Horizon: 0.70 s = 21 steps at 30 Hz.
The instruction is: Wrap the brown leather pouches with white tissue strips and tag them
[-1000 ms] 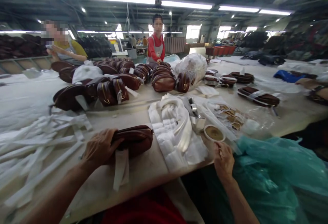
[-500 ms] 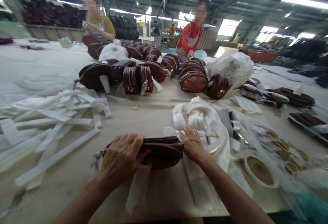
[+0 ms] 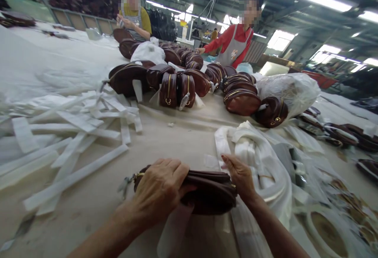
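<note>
Bag [image 3: 211, 193] on table [image 3: 165, 140], nearest middle. Left hand [image 3: 165, 185] over bag's left part; right hand [image 3: 240, 175] at right end, contact unclear. Tab [image 3: 175, 228] out from bag's near side. Strips [image 3: 71, 128] heaped on table, left of bag. Coil [image 3: 277, 179] right of bag, partly behind right hand; roll [image 3: 327, 230] farther right, nearer edge. Other bags [image 3: 242, 102] clustered behind, across table; sack [image 3: 291, 89] at cluster's right end. Two co-workers [image 3: 233, 47] behind cluster, one left, one right.

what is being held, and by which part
A dark brown bag: the left hand grips its left half; the right hand is at its right end, hold unclear.
</note>
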### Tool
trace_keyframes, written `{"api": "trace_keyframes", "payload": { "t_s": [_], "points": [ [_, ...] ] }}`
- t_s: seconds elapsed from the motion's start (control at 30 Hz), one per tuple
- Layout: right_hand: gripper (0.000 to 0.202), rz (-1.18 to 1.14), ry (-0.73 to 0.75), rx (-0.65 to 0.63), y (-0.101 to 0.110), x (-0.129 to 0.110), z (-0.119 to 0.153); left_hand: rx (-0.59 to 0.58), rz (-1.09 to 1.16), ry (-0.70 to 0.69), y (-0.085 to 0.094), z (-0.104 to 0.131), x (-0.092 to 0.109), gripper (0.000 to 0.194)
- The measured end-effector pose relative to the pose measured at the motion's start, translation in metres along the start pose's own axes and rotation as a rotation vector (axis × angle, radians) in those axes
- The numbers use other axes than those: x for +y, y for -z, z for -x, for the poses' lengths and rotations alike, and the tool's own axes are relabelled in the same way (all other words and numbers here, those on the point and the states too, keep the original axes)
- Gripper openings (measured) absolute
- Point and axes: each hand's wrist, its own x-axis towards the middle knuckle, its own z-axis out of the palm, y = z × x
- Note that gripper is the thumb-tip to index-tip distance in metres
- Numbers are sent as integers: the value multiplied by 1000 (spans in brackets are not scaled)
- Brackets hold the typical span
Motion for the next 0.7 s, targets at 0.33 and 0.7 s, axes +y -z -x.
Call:
{"api": "trace_keyframes", "payload": {
  "t_s": [0.33,0.7],
  "points": [
    [29,-959,-679,-13,-28,-12,-26,-103,78,-7,8,-1,-1,27],
    [16,-1114,-885,-251,-55,-29,-67,-217,88,50,9,-2,-1,31]
  ]
}}
